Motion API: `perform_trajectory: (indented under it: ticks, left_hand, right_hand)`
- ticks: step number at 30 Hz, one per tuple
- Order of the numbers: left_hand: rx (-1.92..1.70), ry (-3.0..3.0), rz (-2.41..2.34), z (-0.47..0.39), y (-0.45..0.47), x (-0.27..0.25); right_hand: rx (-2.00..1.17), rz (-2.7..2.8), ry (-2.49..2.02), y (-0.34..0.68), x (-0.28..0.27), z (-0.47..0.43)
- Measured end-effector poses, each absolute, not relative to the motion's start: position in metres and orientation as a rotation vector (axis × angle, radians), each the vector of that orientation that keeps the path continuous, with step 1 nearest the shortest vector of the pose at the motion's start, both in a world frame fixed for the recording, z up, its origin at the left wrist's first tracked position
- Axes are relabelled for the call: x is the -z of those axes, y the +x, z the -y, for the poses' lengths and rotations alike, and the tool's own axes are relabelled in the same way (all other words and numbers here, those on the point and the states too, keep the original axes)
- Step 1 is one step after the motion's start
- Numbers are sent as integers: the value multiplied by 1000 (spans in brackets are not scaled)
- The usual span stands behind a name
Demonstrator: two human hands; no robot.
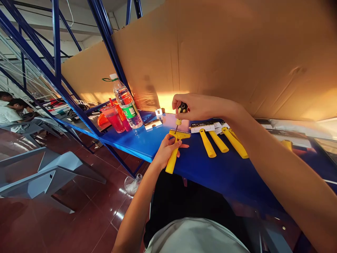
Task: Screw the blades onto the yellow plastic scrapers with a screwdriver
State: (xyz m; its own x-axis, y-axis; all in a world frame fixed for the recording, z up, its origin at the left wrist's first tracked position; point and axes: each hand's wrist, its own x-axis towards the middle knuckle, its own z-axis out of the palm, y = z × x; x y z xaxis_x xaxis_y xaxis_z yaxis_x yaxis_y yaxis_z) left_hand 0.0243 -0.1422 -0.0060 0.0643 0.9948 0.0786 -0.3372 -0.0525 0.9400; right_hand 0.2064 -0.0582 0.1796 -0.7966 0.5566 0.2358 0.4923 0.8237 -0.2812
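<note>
My left hand [166,149] is closed around a yellow scraper [172,159], gripping it just below its wide head near the front edge of the blue table. Above it, my right hand [190,107] grips a black and yellow screwdriver [179,121] by the handle. The screwdriver points down, and its tip meets the scraper's head; whether it sits in a screw is too small to tell. To the right lie several more yellow-handled scrapers [207,143] with black and white pieces at their heads.
A water bottle [129,105] and a red cup with a straw [113,117] stand at the left on the blue table [131,142]. Small packets [153,125] lie behind the scraper. Cardboard [210,52] walls the back. Grey chairs [60,172] and seated people are at far left.
</note>
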Motion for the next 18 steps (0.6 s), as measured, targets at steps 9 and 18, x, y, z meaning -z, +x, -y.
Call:
perform_trajectory:
  ticks: [9,18]
  left_hand:
    - [-1343,1057,-869,143,25,7]
    - [-1348,1037,-876,143,25,6]
  right_hand:
    - [-305,2651,-813,209,-180,57]
    - [-265,2655,-839,208,-181,58]
